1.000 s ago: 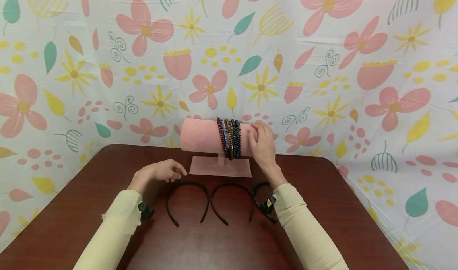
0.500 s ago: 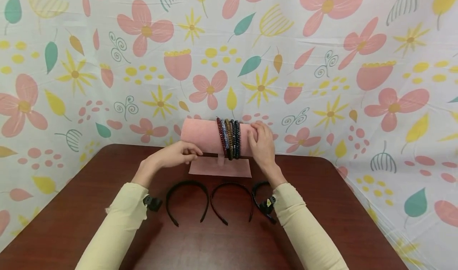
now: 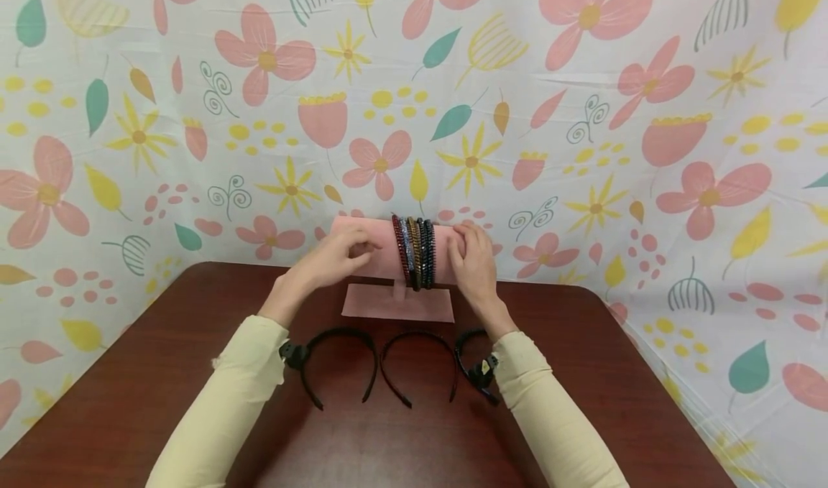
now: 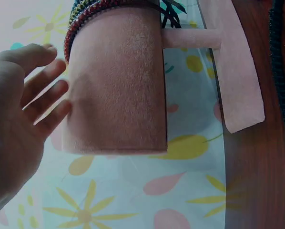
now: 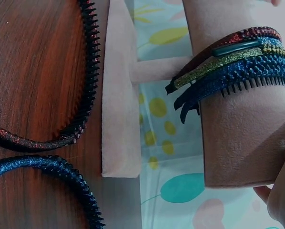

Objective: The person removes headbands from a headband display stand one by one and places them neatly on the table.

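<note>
A pink, roll-shaped display stand (image 3: 380, 259) stands near the back of the table, with several sparkly headbands (image 3: 416, 252) in red, blue, gold and dark tones hung side by side round its roll. My right hand (image 3: 477, 266) holds the roll's right end, thumb at the front; the right wrist view shows only part of that hand. At the roll's left part is my left hand (image 3: 336, 258), its fingers loosely bent and holding nothing. In the left wrist view its fingertips (image 4: 61, 107) are beside the bare pink roll; whether they touch it I cannot tell.
Three headbands lie on the brown table (image 3: 362, 445) in front of the stand: a left one (image 3: 341, 332), a middle one (image 3: 420, 333) and a right one (image 3: 461, 348), partly behind the right wrist camera. A flowered cloth (image 3: 414, 100) hangs close behind the table.
My left hand has risen from the table beside the stand's base, moving right and up to the roll's left part. The right hand has stayed on the right end; the headbands have not moved.
</note>
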Demonstrator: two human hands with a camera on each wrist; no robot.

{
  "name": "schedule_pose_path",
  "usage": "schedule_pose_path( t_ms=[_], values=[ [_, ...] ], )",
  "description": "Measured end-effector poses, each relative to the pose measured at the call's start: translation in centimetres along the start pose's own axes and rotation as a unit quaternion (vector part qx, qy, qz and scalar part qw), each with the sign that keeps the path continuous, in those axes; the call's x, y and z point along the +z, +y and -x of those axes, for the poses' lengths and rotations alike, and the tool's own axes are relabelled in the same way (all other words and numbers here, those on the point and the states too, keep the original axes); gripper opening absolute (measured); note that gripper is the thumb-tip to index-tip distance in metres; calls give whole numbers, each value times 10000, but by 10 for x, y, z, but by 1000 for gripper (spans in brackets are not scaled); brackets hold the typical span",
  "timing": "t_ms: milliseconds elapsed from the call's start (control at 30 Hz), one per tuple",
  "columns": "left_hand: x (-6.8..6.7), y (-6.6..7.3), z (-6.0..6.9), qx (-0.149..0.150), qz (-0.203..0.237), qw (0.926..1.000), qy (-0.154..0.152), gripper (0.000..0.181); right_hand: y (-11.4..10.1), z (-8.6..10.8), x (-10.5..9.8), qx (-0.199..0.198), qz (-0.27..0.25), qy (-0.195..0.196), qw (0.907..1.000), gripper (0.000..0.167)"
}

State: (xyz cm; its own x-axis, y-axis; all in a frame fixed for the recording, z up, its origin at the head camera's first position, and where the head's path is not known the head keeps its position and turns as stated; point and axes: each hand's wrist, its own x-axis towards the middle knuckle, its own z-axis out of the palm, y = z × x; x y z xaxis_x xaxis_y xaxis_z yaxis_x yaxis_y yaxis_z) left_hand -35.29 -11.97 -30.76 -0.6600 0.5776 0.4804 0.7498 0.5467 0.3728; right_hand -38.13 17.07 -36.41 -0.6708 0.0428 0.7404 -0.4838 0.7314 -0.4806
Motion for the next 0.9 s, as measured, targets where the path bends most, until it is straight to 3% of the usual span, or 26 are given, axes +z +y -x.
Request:
schedule_pose_path(
  t_ms=[100,233,667,900],
  values=[
    [1,0,-8,69,-470,9984,294,23,0,1,0,55,-3,-32,10000,38],
    [1,-1,-17,-111,-902,9951,395,32,1,1,0,73,20,-15,10000,38],
    [9,2,-38,-831,-1751,9806,-286,85,0,1,1,76,3,-27,10000,38],
    [18,2,-46,-789,-2116,9729,-498,98,0,0,0,16,22,12,10000,37]
  ],
)
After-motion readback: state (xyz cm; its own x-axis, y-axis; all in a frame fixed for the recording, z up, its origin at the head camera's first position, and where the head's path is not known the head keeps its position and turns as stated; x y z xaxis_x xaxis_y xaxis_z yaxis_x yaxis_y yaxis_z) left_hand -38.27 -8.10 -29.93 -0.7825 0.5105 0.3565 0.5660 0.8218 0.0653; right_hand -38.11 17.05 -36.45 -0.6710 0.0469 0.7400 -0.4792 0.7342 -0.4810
